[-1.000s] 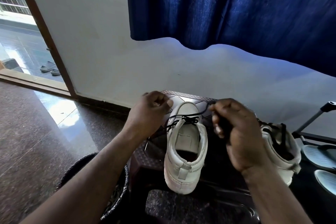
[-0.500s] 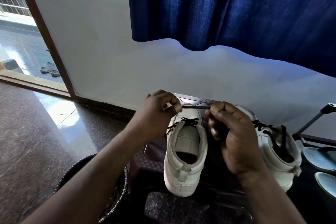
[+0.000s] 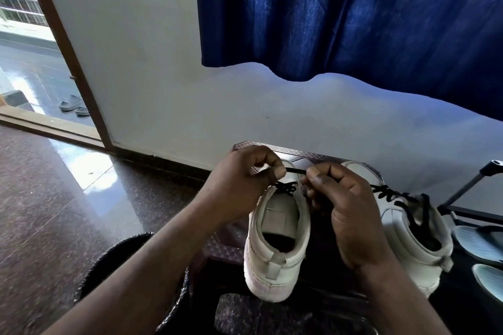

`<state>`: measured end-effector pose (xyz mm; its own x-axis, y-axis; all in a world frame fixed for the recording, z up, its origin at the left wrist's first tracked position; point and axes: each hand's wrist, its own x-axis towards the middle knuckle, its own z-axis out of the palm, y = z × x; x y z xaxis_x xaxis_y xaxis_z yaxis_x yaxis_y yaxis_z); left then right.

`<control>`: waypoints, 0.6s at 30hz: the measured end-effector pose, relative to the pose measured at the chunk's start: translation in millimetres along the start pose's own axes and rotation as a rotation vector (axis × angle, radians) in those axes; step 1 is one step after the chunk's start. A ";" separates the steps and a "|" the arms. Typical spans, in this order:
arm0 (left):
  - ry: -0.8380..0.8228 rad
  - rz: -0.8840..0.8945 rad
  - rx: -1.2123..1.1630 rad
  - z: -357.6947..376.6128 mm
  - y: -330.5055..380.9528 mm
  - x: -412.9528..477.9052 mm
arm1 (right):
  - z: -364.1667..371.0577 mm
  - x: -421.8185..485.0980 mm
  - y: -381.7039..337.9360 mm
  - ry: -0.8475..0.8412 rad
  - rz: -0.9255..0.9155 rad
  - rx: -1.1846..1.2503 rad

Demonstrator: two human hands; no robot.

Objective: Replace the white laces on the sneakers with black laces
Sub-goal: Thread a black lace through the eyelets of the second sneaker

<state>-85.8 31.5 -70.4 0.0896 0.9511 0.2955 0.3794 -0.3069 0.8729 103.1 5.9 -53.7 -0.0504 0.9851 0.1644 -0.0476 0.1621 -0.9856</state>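
Two white sneakers stand heel toward me on a dark patterned stool (image 3: 304, 155). The left sneaker (image 3: 275, 247) carries a black lace (image 3: 295, 171) near its top eyelets. My left hand (image 3: 245, 185) pinches one end of that lace above the tongue. My right hand (image 3: 343, 207) pinches the other end, so a short stretch of lace runs taut between my fingertips. The right sneaker (image 3: 408, 231) is laced in black, its lace ends hanging loose over the collar. No white laces are in view.
A black bin (image 3: 109, 266) sits on the polished floor under my left forearm. Pale slippers (image 3: 479, 242) and a black metal rack (image 3: 468, 187) are at the right. A blue curtain (image 3: 353, 16) hangs on the wall ahead; an open doorway (image 3: 32, 62) lies left.
Both hands have drawn closer together above the left sneaker's tongue, and the stretch of black lace between them has shortened.
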 end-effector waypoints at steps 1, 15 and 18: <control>0.001 -0.046 -0.054 -2.3 -1.2 -0.7 | -1.0 0.0 -1.1 0.013 0.017 0.030; -0.002 -0.109 -0.230 3.6 15.1 -6.3 | -0.5 1.8 4.0 0.047 -0.026 -0.042; -0.068 -0.077 -0.224 6.9 17.7 -9.0 | 2.5 1.3 4.8 0.052 -0.068 -0.098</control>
<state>-73.6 17.8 -60.4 0.1333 0.9697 0.2049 0.1748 -0.2265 0.9582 100.3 7.8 -58.2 0.0019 0.9728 0.2317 0.0485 0.2313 -0.9717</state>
